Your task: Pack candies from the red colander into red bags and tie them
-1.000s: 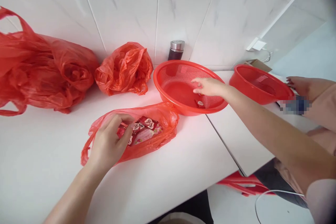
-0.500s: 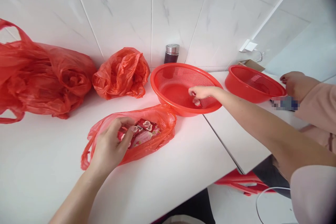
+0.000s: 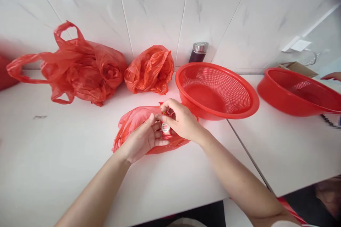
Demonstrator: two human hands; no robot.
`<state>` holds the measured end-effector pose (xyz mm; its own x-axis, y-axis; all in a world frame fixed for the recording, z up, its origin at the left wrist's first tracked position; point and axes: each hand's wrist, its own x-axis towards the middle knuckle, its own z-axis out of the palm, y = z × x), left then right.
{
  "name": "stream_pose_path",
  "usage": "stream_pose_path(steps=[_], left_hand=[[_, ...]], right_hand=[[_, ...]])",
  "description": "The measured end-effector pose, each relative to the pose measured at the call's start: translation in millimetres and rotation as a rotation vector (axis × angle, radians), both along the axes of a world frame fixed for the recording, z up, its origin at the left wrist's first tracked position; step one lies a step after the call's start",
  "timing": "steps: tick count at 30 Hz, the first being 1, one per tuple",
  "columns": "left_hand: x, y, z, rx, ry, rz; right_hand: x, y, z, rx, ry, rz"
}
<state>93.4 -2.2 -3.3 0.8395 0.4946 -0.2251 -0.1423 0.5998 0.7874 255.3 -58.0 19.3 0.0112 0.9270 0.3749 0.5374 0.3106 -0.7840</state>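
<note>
Leftmost, the left hand (image 3: 142, 141) has turned palm-up over the red plastic bag (image 3: 129, 124), its fingers loosely spread and curved beside a small red packet (image 3: 165, 130); I cannot tell whether they bear any of its weight. The packet, white label showing, is above the bag. Just right of it, the right hand (image 3: 185, 122) has come across and appears to pinch the packet between thumb and fingers, so the work now centres on the bag. Farther right, the perforated red basket (image 3: 207, 94) has no hand inside.
</note>
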Motion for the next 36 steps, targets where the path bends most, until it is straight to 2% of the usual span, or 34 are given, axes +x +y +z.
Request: stream_pose_path(steps=[5,9,12,16,19,23,26,29,33,36], left_hand=[[-4,4,0.7,0.019,0.113,0.111],[-4,5,-0.5,0.155,0.130,0.268],[-2,6,-2.7,0.315,0.166,0.335],[0,7,-4.2,0.466,0.211,0.315],[-1,8,-4.4,0.530,0.254,0.325],[-3,9,-4.6,0.507,0.252,0.361],[-2,7,-4.2,0.454,0.226,0.369],[-1,5,-3.4,0.392,0.178,0.395],[-1,5,-3.9,0.374,0.142,0.428],[0,5,-4.5,0.383,0.152,0.416]], right_hand=[[6,3,-23.8,0.075,0.307,-0.106],[7,-3,-27.4,-0.068,0.503,-0.021],[4,-5,-27.6,-0.148,0.453,0.007],[1,-6,-27.4,-0.183,0.358,0.075],[-1,-6,-28.1,-0.206,0.418,0.126],[-3,-3,-31.3,-0.239,0.572,0.068],[-3,-1,-33.9,-0.223,0.589,0.013],[-4,-2,-33.6,-0.227,0.586,0.018],[-7,-4,-30.6,-0.184,0.500,0.006],[-5,-6,-31.0,-0.037,0.312,-0.075]])
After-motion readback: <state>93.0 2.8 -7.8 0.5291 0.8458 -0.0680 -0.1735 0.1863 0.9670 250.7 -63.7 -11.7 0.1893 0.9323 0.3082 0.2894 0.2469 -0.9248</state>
